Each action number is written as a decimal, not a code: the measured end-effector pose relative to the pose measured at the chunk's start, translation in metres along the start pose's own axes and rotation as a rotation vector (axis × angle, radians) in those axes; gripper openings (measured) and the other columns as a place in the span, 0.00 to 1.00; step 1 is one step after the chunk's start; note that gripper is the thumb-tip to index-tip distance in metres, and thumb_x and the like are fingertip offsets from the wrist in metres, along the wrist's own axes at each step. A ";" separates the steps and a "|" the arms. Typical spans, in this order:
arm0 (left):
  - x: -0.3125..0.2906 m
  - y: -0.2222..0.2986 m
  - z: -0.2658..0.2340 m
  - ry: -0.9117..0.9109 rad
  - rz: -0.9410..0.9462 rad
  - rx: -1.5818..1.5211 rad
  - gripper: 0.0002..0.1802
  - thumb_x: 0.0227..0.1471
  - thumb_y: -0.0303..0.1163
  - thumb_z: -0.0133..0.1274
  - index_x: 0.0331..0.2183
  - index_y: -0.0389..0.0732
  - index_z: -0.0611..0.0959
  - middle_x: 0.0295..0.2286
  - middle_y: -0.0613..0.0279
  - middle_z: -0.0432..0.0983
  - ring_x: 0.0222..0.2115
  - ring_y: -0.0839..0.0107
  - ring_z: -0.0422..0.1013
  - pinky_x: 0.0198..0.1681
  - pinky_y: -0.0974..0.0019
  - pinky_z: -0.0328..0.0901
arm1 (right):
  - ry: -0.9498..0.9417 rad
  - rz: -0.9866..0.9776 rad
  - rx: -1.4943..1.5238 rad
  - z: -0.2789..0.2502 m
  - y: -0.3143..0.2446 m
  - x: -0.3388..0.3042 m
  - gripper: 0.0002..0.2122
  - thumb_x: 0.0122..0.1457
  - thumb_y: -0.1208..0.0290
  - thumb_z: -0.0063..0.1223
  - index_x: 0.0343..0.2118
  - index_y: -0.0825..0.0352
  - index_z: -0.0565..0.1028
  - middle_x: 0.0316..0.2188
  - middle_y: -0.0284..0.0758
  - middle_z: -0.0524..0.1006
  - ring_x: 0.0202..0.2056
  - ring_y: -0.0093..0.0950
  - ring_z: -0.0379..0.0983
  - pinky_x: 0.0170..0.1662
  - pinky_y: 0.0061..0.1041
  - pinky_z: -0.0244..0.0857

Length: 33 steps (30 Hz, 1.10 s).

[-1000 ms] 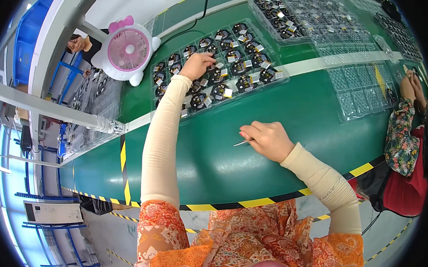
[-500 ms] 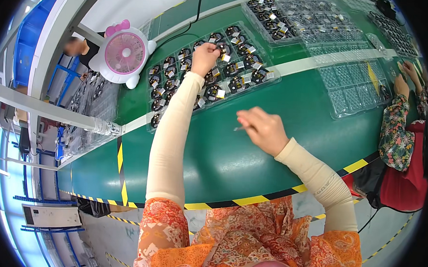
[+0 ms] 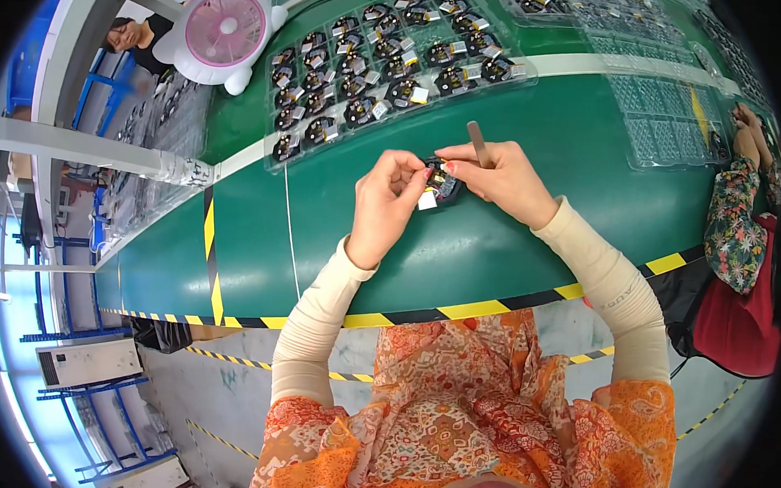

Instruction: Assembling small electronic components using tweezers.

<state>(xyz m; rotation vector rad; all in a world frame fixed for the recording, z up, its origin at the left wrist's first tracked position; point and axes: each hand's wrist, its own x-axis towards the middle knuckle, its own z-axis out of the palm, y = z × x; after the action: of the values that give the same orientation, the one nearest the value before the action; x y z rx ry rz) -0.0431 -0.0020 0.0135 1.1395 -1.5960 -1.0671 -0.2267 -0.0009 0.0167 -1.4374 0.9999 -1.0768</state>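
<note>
- One unit is out of the tray and between my hands, just over the bench, in front of the tray; whether it touches the surface I can't tell.
- My left hand is closed, thumb and fingertips pinching the unit at its left side, above the white tag.
- My right hand is closed too, its fingertips at the unit's upper edge. It grips what look like tweezers, their blunt end sticking up, so the tips do not seem to be in use.
- I judge this unit to be mid-handling, not finished: both hands are on it, and it lies outside the tray. What my fingertips are doing to it is hidden.
- The tray is nearly full of black discs like this one, tags showing. One spot toward the back right looks bare, though it is small to judge.
- Which of those discs are done and which are left, I can't tell; they look much alike from here.
- More discs sit in the back tray, out of my hands' reach for now.
</note>
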 end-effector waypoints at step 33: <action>-0.010 -0.003 0.006 0.291 0.350 0.359 0.07 0.35 0.21 0.59 0.23 0.39 0.79 0.20 0.64 0.66 0.22 0.69 0.62 0.26 0.68 0.59 | 0.119 0.233 0.323 0.025 -0.002 -0.015 0.10 0.54 0.75 0.51 0.39 0.70 0.75 0.15 0.23 0.67 0.15 0.11 0.56 0.16 0.13 0.47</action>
<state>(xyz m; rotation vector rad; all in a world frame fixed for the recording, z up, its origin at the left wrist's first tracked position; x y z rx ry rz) -0.0468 0.0076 0.0076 1.1293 -1.7072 -0.3771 -0.2066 0.0202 0.0157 -0.9810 0.9973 -1.1033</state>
